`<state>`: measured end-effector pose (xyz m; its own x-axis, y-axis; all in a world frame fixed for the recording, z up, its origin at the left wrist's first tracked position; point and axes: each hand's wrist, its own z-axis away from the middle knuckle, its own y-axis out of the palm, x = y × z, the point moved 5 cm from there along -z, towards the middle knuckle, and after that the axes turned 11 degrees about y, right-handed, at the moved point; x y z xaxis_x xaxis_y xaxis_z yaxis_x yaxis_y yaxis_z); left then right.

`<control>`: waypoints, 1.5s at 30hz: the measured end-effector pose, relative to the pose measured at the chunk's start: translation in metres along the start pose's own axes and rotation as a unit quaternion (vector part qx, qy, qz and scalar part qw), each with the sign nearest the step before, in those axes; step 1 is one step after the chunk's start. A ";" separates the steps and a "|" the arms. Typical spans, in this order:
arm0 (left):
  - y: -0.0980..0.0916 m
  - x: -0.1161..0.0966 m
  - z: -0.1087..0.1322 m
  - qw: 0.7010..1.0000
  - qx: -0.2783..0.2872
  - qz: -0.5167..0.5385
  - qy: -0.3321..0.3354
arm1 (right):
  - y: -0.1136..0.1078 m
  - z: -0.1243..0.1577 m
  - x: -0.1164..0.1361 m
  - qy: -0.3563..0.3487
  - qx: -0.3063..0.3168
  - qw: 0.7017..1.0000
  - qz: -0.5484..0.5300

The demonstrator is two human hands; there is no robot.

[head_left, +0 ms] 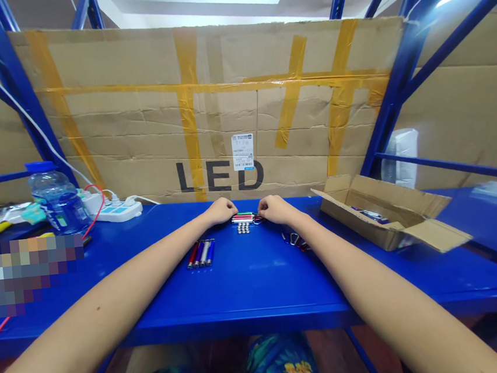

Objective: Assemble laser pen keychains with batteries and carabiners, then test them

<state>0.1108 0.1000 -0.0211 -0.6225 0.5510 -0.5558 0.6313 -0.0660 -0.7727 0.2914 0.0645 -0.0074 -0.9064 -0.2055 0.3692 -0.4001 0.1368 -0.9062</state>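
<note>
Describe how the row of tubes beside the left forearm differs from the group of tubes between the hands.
The row of tubes points toward the near table edge, while the group of tubes lies crosswise. The row includes a blue tube; the group shows a green one. The row lies apart from both hands; the group lies between the left hand and right hand. Both include red.

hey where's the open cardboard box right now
In the head view, the open cardboard box sits on the right side of the blue table, to the right of the right hand.
</note>
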 end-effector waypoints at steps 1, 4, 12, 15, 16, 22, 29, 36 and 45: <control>0.000 -0.001 0.000 1.000 0.002 0.001 0.003 | 0.000 0.000 0.000 0.002 0.001 1.000 0.001; 0.001 -0.003 0.001 1.000 0.011 0.008 0.019 | 0.001 0.000 -0.001 0.006 0.004 1.000 0.004; 0.002 -0.005 0.001 0.999 0.026 0.012 0.040 | 0.002 -0.002 -0.002 0.008 0.006 1.000 0.003; 0.002 -0.006 0.002 0.999 0.022 0.007 0.037 | 0.001 -0.001 -0.002 0.009 0.003 1.000 -0.001; 0.002 -0.007 0.002 0.999 0.020 0.005 0.036 | 0.000 -0.001 -0.001 0.010 0.000 1.000 -0.002; -0.007 -0.010 0.002 0.999 -0.011 -0.022 0.024 | -0.008 0.000 -0.004 0.023 -0.026 0.999 -0.016; -0.051 -0.036 0.032 0.977 0.147 -0.136 0.075 | -0.029 0.022 0.010 -0.029 -0.096 0.992 -0.082; -0.065 -0.043 0.066 0.935 0.334 -0.094 0.078 | -0.003 0.090 0.099 -0.294 0.058 0.947 -0.118; -0.052 -0.042 0.065 0.930 0.353 -0.086 0.050 | 0.020 0.099 0.114 -0.332 0.113 0.935 -0.053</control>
<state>0.0738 0.0263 0.0223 -0.6179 0.6765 -0.4006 0.0431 -0.4796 -0.8764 0.1938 -0.0516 -0.0039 -0.5483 -0.7734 0.3183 -0.3760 -0.1120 -0.9198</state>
